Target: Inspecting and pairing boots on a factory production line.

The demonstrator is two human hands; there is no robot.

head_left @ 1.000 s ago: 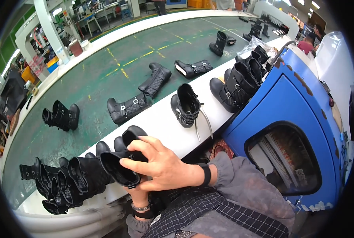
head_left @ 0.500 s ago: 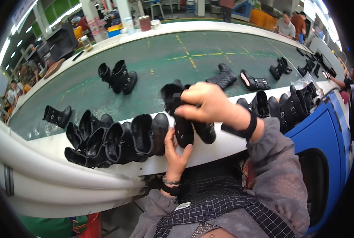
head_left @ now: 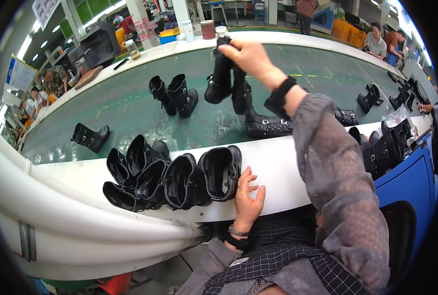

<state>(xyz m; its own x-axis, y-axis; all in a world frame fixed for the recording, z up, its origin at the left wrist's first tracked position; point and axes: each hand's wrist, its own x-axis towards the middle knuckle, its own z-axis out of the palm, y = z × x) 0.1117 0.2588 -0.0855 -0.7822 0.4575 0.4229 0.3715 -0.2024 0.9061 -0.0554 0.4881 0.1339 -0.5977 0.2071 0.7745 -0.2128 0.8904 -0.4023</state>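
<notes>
My right hand (head_left: 249,60) is closed on the tops of a pair of black boots (head_left: 219,81), which hang from it above the green belt. My left hand (head_left: 249,201) is open and holds nothing. Its fingers are beside the rightmost black boot (head_left: 223,173) of a cluster on the white ledge; whether they touch it I cannot tell. Several more black boots (head_left: 181,183) with open tops stand in that cluster to the left. Below the hanging pair, a quilted, buckled boot (head_left: 269,126) lies on its side on the belt.
On the green belt (head_left: 130,110) stand a pair of boots (head_left: 182,97) and a single boot (head_left: 91,137). More boots (head_left: 383,150) stand at the right of the white ledge (head_left: 278,184), near a blue machine panel (head_left: 405,174). People (head_left: 376,43) work at the far right.
My right hand has lifted the pair of boots off the near ledge, up and away over the belt. My left hand has let go of them and stays low by the ledge.
</notes>
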